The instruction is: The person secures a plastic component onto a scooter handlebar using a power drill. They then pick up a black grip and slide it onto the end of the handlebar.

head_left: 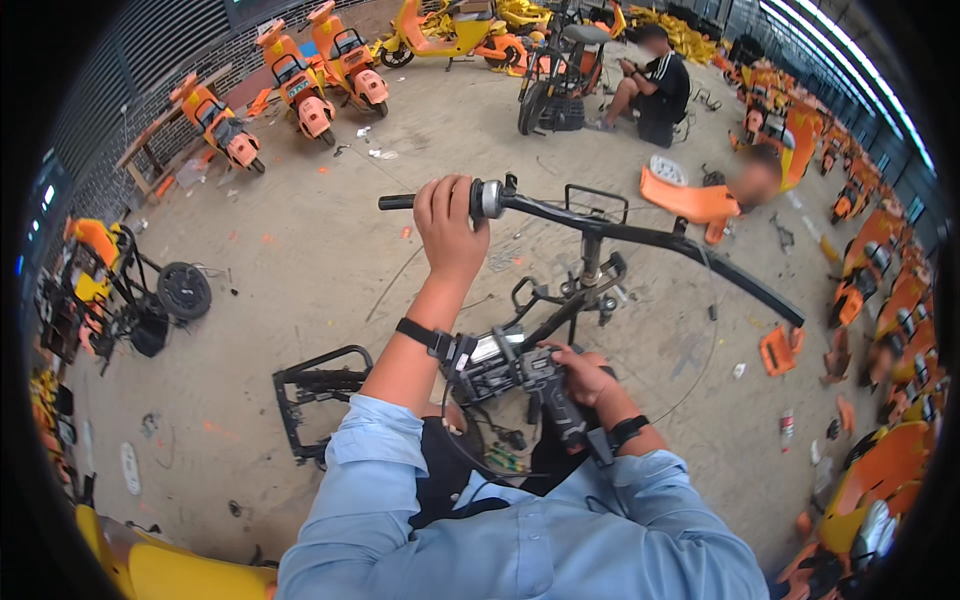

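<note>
Left hand (450, 218) wrapped round the handlebar (650, 234), right hand (588, 379) seems closed on a drill (556, 398); looks like bracing, next move needs steady bars.

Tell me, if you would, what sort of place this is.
Probably a large scooter workshop or dismantling shed: scooters stand in rows, a bare black frame is in the foreground, and a loose orange panel lies on the floor.
</note>
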`<state>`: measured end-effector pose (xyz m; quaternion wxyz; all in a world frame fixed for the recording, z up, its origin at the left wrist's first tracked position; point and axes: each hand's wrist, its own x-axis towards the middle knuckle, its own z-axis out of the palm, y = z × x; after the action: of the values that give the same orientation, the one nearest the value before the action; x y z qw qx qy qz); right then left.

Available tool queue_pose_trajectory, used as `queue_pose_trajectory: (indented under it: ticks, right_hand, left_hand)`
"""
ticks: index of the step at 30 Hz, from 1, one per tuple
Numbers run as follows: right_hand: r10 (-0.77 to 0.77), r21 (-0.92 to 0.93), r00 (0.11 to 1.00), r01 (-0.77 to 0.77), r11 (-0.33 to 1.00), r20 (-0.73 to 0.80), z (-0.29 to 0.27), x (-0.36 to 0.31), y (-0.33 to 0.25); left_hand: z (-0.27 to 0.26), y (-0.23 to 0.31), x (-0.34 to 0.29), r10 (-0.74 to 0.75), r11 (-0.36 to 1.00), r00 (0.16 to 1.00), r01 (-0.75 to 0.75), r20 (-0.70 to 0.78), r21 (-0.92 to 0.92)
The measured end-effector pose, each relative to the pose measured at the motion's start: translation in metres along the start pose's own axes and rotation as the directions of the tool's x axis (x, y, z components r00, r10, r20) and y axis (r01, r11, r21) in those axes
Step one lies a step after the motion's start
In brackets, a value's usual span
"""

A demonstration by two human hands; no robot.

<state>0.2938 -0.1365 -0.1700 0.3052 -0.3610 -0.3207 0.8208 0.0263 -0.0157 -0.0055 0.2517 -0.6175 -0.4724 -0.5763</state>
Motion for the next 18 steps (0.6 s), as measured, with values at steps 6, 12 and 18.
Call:
queue_pose_trajectory:
  ticks: [6,12,18]
  right_hand:
    - [-0.012,-0.012,1.0,0.012,1.0,-0.028,-0.005,-0.013,0.0]
    - [-0.047,-0.03,0.995,0.045,0.999,-0.092,-0.013,-0.013,0.004]
    - [-0.153,-0.131,0.96,0.125,0.983,-0.233,0.02,-0.011,0.003]
  left_hand:
    - [-0.032,0.016,-0.073,-0.125,0.96,0.929,0.025,0.348,0.277]
    - [-0.029,0.0,-0.152,-0.073,0.878,-0.101,0.465,0.992,0.113]
    - [-0.048,0.012,-0.147,0.08,0.718,0.188,0.67,0.979,-0.187]
